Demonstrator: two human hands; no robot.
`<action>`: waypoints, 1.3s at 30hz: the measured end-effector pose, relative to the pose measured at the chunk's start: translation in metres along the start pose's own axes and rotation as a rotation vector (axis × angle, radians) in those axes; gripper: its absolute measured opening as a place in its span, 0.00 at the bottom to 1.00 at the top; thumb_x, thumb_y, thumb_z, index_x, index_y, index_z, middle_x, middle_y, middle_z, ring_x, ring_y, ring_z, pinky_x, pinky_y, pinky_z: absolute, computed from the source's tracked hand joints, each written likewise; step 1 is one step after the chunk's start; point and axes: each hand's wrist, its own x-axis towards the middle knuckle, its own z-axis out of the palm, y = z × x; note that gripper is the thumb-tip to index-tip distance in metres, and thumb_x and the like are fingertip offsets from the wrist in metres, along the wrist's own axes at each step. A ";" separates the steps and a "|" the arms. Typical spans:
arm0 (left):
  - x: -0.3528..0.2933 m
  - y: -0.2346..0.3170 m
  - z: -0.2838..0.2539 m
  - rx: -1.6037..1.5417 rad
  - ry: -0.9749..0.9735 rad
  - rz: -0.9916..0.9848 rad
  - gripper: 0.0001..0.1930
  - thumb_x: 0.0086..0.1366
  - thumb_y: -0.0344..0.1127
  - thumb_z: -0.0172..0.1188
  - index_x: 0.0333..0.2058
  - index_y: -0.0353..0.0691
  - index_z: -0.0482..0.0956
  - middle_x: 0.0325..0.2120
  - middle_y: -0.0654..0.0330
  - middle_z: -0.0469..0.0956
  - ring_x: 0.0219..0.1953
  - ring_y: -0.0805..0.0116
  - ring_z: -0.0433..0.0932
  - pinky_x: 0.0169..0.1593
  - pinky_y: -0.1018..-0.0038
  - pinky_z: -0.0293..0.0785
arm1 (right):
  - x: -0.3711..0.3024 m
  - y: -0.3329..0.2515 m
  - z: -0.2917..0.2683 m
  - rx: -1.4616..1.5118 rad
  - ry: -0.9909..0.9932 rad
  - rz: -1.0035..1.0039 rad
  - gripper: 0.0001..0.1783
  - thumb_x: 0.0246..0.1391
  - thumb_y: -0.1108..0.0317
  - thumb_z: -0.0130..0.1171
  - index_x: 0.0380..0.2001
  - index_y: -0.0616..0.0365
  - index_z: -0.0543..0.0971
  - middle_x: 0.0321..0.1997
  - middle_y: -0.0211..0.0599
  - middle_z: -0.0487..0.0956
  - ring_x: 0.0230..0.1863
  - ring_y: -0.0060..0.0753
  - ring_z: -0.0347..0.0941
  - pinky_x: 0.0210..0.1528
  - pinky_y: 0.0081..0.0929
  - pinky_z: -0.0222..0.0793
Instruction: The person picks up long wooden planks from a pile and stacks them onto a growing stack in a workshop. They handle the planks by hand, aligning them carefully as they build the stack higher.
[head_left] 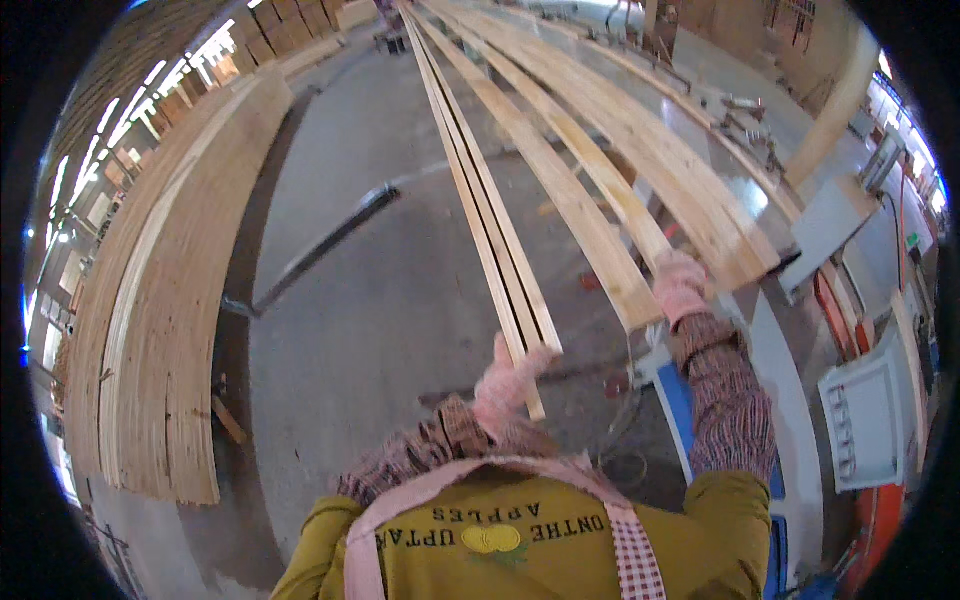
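Observation:
Both my hands wear pink gloves. My left hand (508,388) is closed around the near ends of a few long, narrow wooden strips (478,215), which lie side by side and run away from me. One strip's end sticks out a little past the hand. Farther right, my right hand (683,285) grips the near end of a long wooden board (615,187); its fingertips are partly hidden. A wider board (570,190) lies just left of that one, its end beside my right hand.
A tall stack of long boards (165,320) stands at the left. More wide planks (690,195) lie on the right, beside a metal surface. A dark metal bar (325,245) crosses the grey floor. At far right are a grey plastic crate (868,415) and a post (838,105).

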 end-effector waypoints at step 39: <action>-0.058 0.045 -0.009 0.875 0.035 0.174 0.67 0.36 0.59 0.81 0.69 0.36 0.51 0.58 0.45 0.73 0.56 0.47 0.79 0.57 0.59 0.77 | -0.134 -0.089 -0.137 2.327 -0.600 0.176 0.27 0.65 0.53 0.58 0.59 0.62 0.75 0.51 0.35 0.81 0.47 0.30 0.80 0.43 0.27 0.79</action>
